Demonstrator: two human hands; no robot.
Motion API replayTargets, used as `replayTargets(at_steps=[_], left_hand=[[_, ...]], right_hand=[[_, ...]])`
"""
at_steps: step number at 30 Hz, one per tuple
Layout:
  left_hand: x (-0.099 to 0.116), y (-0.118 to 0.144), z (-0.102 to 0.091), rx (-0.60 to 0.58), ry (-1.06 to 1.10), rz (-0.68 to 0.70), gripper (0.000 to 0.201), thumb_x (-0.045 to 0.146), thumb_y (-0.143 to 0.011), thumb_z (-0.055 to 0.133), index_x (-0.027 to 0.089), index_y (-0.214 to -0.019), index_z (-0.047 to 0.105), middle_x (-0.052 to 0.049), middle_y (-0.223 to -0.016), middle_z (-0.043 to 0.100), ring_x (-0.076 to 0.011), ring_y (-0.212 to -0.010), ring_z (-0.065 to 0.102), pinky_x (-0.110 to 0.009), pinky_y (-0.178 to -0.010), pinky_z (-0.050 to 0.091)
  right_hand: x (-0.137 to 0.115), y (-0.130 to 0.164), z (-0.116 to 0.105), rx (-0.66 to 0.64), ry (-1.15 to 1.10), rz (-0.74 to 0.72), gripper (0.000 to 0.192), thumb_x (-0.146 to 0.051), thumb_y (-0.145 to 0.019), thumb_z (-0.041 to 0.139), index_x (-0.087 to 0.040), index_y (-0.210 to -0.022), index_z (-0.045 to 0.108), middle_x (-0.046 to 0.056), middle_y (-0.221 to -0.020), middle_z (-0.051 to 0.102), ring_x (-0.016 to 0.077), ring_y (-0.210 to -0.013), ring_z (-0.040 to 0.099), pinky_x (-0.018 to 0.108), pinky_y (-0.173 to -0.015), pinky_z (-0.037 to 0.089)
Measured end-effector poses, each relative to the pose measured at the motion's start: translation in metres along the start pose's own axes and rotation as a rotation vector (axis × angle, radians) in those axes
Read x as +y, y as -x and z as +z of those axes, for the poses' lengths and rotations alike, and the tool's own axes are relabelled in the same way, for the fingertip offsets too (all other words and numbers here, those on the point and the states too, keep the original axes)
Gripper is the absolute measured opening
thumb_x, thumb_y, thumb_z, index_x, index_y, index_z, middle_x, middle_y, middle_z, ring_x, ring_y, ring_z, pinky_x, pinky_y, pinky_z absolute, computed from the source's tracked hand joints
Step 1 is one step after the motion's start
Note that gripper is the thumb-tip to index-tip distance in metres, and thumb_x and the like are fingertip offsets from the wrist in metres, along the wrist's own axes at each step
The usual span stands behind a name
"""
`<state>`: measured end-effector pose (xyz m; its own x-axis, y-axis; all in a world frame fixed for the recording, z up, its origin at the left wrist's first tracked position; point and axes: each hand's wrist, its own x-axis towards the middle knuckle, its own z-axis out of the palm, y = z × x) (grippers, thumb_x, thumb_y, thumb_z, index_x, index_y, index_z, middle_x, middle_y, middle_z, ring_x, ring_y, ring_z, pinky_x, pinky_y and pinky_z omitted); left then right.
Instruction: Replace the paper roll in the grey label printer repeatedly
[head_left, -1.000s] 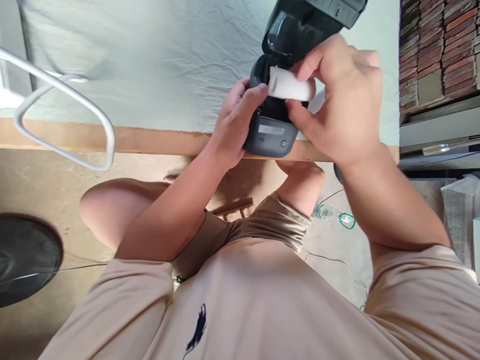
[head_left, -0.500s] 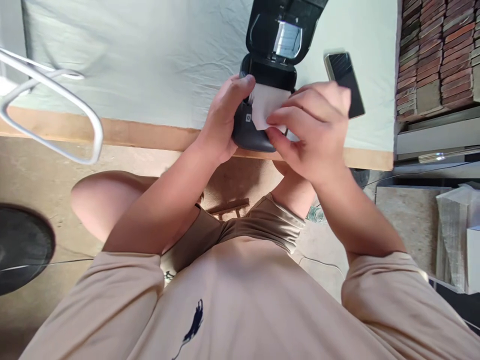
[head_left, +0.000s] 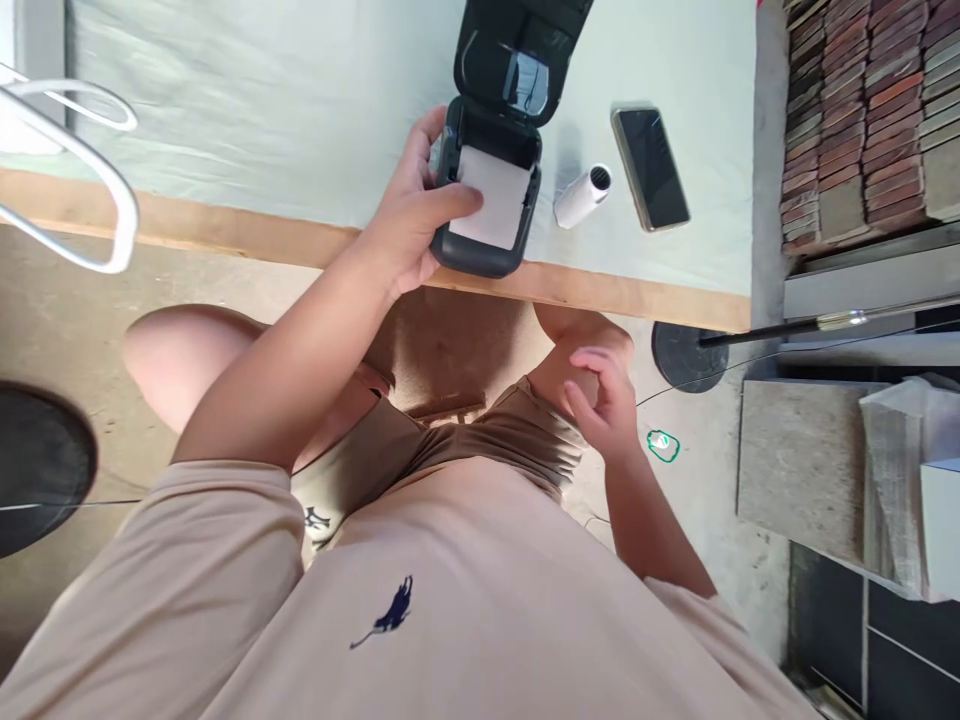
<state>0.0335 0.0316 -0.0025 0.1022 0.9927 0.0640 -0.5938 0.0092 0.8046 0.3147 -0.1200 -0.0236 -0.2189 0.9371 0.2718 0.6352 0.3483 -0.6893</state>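
A small black label printer (head_left: 484, 255) sits at the near edge of the table (head_left: 225, 235) with its lid (head_left: 517, 60) flipped open. A white strip of paper (head_left: 491, 198) lies over its front. My left hand (head_left: 416, 215) grips the printer's left side, thumb pressing on the paper. My right hand (head_left: 604, 400) hangs below the table edge over my knee, fingers loosely apart, holding nothing. A white paper roll (head_left: 581, 197) lies on the table just right of the printer.
A dark phone (head_left: 650, 167) lies face up right of the roll. The table is covered by a pale cloth (head_left: 262, 110). A white metal frame (head_left: 82, 160) juts in at left. Stacked bricks (head_left: 862, 110) and shelving stand at right; a black round base (head_left: 679, 355) sits on the floor.
My right hand let go of the paper and dropped from the printer to my lap. The paper now lies flat under my left thumb. The white roll has come into view beside the printer.
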Motion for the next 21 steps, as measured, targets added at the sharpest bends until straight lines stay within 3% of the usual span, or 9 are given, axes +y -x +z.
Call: replayTargets(at_steps=[4,7,10,12,15,18,21], left_hand=[[-0.002,-0.006,-0.004,-0.014,-0.029,-0.001,0.069,-0.002,-0.065,0.064,0.025,-0.125,0.046,0.003,-0.083,0.068,-0.0156,-0.074,0.057,-0.027,-0.061,0.051],[-0.004,-0.009,-0.009,-0.008,-0.048,-0.030,0.081,-0.005,-0.064,0.064,0.024,-0.136,0.042,0.005,-0.080,0.068,-0.0138,-0.072,0.054,-0.024,-0.058,0.049],[-0.006,-0.010,-0.016,-0.011,-0.042,-0.030,0.081,-0.002,-0.064,0.070,0.025,-0.136,0.045,0.003,-0.088,0.068,-0.0156,-0.084,0.057,-0.028,-0.071,0.054],[-0.007,-0.010,-0.020,-0.038,-0.028,-0.004,0.080,0.003,-0.058,0.079,0.026,-0.130,0.051,0.000,-0.097,0.068,-0.0241,-0.103,0.060,-0.042,-0.092,0.057],[-0.006,-0.008,-0.022,-0.053,-0.012,0.047,0.085,0.008,-0.047,0.088,0.030,-0.123,0.056,-0.002,-0.108,0.070,-0.0405,-0.133,0.050,-0.062,-0.115,0.046],[-0.006,-0.002,-0.018,0.026,-0.009,0.041,0.085,0.010,-0.047,0.089,0.034,-0.122,0.057,-0.002,-0.117,0.072,-0.0437,-0.148,0.041,-0.065,-0.117,0.046],[-0.006,0.005,-0.012,0.155,-0.066,0.073,0.079,0.017,-0.054,0.088,0.038,-0.125,0.059,0.001,-0.121,0.072,-0.0407,-0.144,0.051,-0.055,-0.106,0.056]], right_hand=[[0.019,0.045,-0.034,0.025,-0.013,0.156,0.036,-0.044,-0.100,0.061,-0.012,-0.115,0.065,0.007,-0.113,0.067,0.0143,-0.104,0.065,0.034,-0.092,0.060],[0.018,0.031,-0.045,0.017,-0.100,0.194,0.037,-0.046,-0.100,0.060,-0.012,-0.117,0.064,0.007,-0.111,0.068,0.0141,-0.102,0.067,0.033,-0.091,0.062],[0.008,-0.021,-0.028,-0.077,-0.228,0.181,0.039,-0.051,-0.099,0.059,-0.018,-0.119,0.061,0.008,-0.117,0.069,0.0162,-0.109,0.070,0.034,-0.093,0.064],[0.000,-0.068,-0.006,-0.148,-0.311,0.159,0.045,-0.058,-0.096,0.060,-0.025,-0.127,0.057,0.007,-0.126,0.067,0.0164,-0.112,0.071,0.032,-0.092,0.065],[-0.011,-0.138,0.030,-0.195,-0.388,0.140,0.067,-0.063,-0.090,0.065,-0.028,-0.143,0.045,0.007,-0.135,0.063,0.0157,-0.104,0.073,0.031,-0.086,0.066],[-0.022,-0.185,0.055,-0.319,-0.367,0.101,0.074,-0.058,-0.089,0.068,-0.025,-0.147,0.035,0.006,-0.123,0.068,0.0145,-0.089,0.072,0.032,-0.081,0.064],[-0.029,-0.198,0.068,-0.395,-0.380,0.065,0.072,-0.044,-0.094,0.063,-0.024,-0.151,0.024,0.005,-0.113,0.070,0.0154,-0.093,0.071,0.033,-0.087,0.062]])
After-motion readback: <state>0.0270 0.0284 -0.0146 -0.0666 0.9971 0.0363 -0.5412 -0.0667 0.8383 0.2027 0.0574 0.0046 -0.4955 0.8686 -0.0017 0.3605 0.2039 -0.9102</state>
